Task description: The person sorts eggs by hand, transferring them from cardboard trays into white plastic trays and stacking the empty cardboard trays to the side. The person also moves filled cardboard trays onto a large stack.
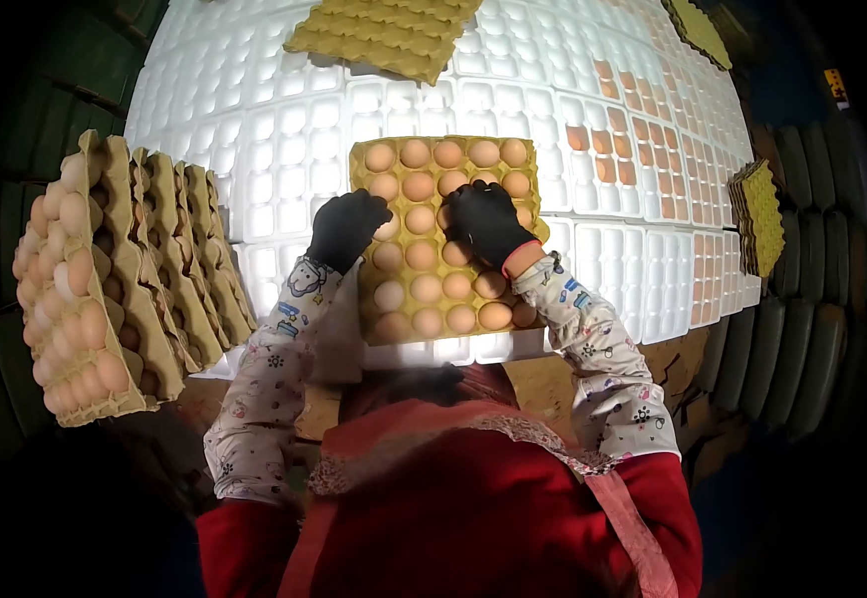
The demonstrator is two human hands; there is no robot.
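A yellowish pulp egg tray [424, 249] full of brown eggs lies in front of me, over white foam egg cartons. My left hand [347, 227], in a black glove, is at the tray's left side with its fingers curled against an egg [387, 228]. My right hand [488, 217], also black-gloved, reaches over the tray's right half. Its fingers are bent down among the eggs, and whatever they grip is hidden beneath them. Part of one egg [443, 216] shows beside those fingers.
White foam cartons [284, 140] cover the table; several at the right hold eggs [615, 145]. Egg-filled pulp trays [105, 289] stand on edge at the left. One pulp tray [384, 35] lies at the back, and stacked pulp trays [757, 219] stand at the right edge.
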